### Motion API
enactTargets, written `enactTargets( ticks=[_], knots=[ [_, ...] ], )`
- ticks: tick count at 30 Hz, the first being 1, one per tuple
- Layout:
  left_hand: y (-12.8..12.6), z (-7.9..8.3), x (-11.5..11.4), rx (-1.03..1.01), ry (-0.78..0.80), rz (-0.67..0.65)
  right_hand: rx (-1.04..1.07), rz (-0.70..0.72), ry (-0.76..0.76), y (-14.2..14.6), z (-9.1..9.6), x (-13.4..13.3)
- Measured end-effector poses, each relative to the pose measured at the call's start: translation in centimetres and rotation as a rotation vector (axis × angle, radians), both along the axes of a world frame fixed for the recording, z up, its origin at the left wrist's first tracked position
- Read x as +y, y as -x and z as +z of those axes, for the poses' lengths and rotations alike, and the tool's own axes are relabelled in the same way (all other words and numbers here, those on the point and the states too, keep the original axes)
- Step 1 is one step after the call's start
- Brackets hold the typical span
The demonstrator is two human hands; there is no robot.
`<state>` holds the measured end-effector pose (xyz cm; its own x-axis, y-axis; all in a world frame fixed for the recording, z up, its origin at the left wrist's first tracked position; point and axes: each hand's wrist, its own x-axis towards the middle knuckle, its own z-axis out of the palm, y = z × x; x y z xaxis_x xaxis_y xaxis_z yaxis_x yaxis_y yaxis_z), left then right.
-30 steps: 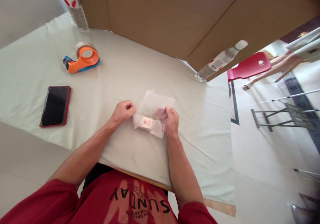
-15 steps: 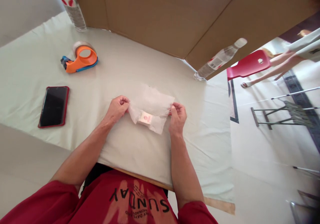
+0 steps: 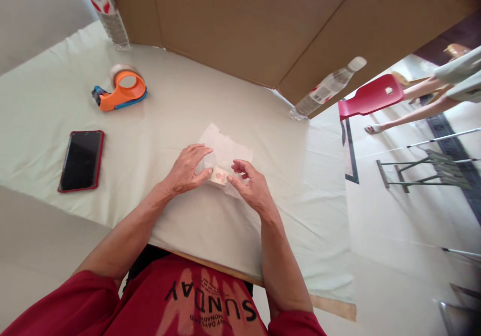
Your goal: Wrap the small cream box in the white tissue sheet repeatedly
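Observation:
A sheet of thin white paper [image 3: 230, 148] lies on the cloth-covered table [image 3: 180, 100], folded around a small packet with a pink label [image 3: 220, 176]. My left hand [image 3: 186, 170] rests on the paper's left side. Its fingers lie over the fold and its thumb presses against the packet, pinching the paper. My right hand [image 3: 251, 186] is just right of the packet, fingers apart and loosely bent, with the fingertips touching the paper beside the label.
An orange tape dispenser [image 3: 122, 89] and a red-cased phone [image 3: 81, 159] lie to the left. Two plastic water bottles [image 3: 108, 10] [image 3: 325, 89] stand against a cardboard wall [image 3: 244, 20]. Off the table's right edge are a red chair [image 3: 370, 101] and another person's legs [image 3: 421, 103].
Both hands let go of the paper's outer edges and came in toward the packet. The paper, held spread and lifted before, now lies folded over the packet on the table.

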<state>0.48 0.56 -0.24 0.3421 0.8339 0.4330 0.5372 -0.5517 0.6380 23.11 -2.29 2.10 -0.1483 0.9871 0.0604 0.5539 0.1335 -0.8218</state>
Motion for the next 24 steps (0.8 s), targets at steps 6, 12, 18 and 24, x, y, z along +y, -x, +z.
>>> enactTargets(
  ticks=[6, 12, 18, 24],
  knots=[
    [1.8, 1.7, 0.0, -0.151, 0.332, -0.001, 0.017, 0.147, -0.092, -0.2, 0.6, -2.4],
    [3.1, 3.3, 0.0, -0.134, 0.709, -0.319, -0.019, 0.463, 0.213, 0.0, 0.1, -5.2],
    [1.1, 1.4, -0.3, 0.042, 0.330, -0.253, -0.008, 0.098, 0.041, 0.0, -0.7, -5.6],
    [0.6, -0.6, -0.5, 0.212, 0.267, -0.297, -0.204, 0.096, -0.198, 1.5, -2.5, -2.7]
  ],
)
